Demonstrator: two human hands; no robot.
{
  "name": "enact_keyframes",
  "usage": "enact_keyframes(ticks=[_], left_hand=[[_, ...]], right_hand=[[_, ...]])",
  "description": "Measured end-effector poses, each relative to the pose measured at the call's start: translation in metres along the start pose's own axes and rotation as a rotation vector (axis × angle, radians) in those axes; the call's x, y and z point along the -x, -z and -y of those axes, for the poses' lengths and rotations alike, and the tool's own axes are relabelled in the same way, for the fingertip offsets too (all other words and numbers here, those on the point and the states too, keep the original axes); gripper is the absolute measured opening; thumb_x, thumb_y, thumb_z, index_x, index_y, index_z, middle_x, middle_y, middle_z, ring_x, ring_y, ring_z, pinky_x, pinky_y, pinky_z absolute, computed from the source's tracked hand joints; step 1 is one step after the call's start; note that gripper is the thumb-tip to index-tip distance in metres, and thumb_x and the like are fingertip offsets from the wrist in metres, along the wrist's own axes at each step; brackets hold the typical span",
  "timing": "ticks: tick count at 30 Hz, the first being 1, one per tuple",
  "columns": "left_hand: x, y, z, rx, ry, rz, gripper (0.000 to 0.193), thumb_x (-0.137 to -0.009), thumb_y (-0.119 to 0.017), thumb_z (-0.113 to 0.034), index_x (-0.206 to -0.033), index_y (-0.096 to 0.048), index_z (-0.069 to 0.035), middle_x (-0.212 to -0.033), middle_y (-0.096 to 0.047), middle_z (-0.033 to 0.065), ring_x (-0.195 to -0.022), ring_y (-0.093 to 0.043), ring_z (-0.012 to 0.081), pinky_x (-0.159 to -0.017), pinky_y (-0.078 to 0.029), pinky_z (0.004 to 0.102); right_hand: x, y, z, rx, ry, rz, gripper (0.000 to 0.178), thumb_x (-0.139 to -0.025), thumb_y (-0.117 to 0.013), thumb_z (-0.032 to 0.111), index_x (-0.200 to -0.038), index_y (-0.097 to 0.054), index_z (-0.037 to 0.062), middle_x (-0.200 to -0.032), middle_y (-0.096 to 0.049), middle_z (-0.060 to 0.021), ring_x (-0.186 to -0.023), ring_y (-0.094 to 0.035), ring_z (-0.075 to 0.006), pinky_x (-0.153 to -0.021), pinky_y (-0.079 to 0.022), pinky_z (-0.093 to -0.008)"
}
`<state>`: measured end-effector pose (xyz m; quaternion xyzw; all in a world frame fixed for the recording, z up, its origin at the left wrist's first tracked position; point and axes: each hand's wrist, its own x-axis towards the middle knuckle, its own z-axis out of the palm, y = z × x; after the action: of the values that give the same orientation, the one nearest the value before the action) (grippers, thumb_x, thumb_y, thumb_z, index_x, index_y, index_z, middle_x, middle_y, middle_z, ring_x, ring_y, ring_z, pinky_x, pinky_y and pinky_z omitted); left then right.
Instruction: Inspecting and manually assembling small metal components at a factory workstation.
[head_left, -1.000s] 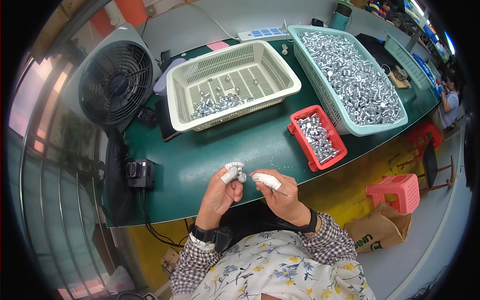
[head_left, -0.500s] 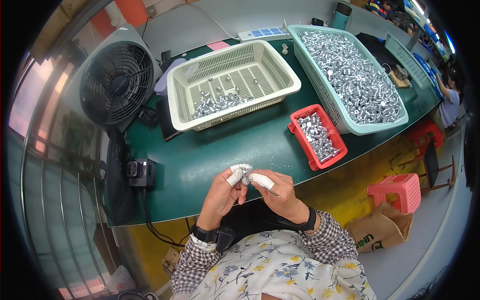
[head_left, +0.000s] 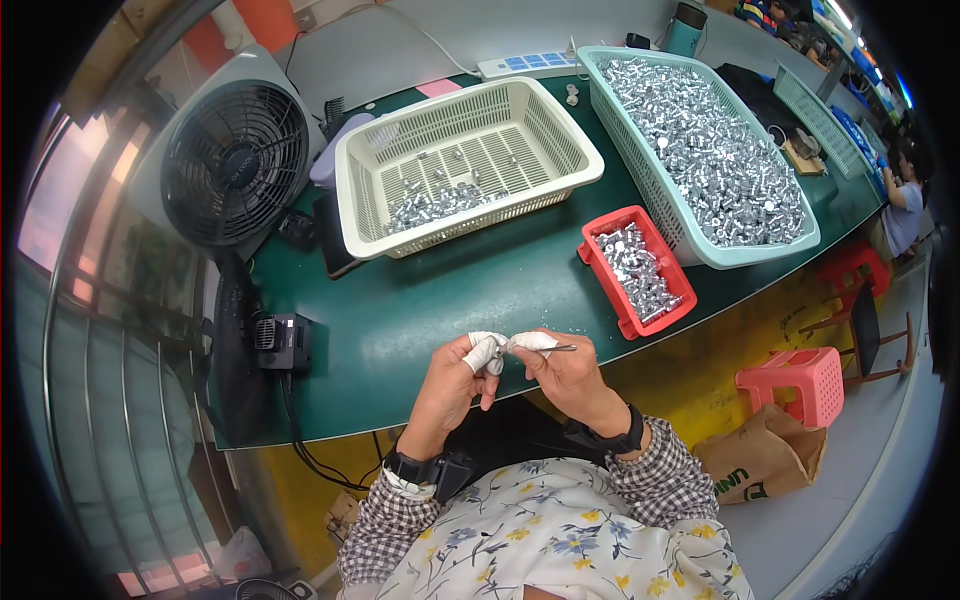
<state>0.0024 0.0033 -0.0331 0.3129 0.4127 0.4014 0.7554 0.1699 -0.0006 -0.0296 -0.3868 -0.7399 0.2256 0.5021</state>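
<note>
Above the near edge of the green table, my two hands meet, thumbs and forefingers wrapped in white coverings. My left hand is closed in a pinch on a small silvery metal part, mostly hidden by the fingers. A thin metal tool is gripped in my right hand; its shaft sticks out to the right past the thumb, and its tip, at the left fingers, cannot be made out. Nearest the right hand stands a red bin of small metal parts.
A cream basket with a few metal parts stands behind my hands. Right of it, a light-green basket is heaped with them. A fan and a small black device are at left. Pink stool and paper bag stand on the floor.
My right hand has turned, so the tool's shaft now lies nearly level instead of slanting down to the right. The left hand keeps its pinch, almost in place.
</note>
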Motion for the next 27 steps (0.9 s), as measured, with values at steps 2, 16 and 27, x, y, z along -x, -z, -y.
enact_keyframes(ticks=[2, 16, 27], left_hand=[[-0.001, -0.002, 0.001, 0.008, -0.006, -0.014, 0.019, -0.094, -0.050, -0.015, -0.098, -0.058, 0.001, -0.070, -0.054, 0.0021, -0.051, -0.052, 0.0084, -0.039, -0.042, 0.0207], [-0.016, -0.008, -0.007, -0.348, -0.238, -0.226, 0.017, -0.094, -0.049, -0.012, -0.102, -0.057, 0.001, -0.073, -0.056, 0.0040, -0.053, -0.051, 0.0081, -0.043, -0.043, 0.0202], [-0.007, -0.025, -0.025, -0.579, -0.266, -0.354, 0.016, -0.086, -0.060, -0.003, -0.101, -0.063, -0.001, -0.076, -0.058, 0.0026, -0.062, -0.054, 0.0080, -0.049, -0.042, 0.0213]], right_hand=[[0.000, 0.004, -0.002, 0.002, -0.035, 0.029, 0.010, -0.077, -0.068, 0.003, -0.083, -0.063, -0.0028, -0.080, -0.064, -0.0117, -0.060, -0.060, -0.0278, -0.049, -0.046, -0.0340], [0.011, 0.018, -0.012, 0.143, -0.056, -0.085, 0.009, -0.081, -0.065, 0.004, -0.080, -0.061, -0.0039, -0.072, -0.060, -0.0127, -0.054, -0.058, -0.0283, -0.046, -0.044, -0.0338], [0.017, 0.028, -0.024, 0.101, -0.048, -0.135, 0.012, -0.090, -0.056, 0.005, -0.087, -0.061, -0.0054, -0.079, -0.063, -0.0100, -0.050, -0.055, -0.0139, -0.046, -0.043, -0.0247]])
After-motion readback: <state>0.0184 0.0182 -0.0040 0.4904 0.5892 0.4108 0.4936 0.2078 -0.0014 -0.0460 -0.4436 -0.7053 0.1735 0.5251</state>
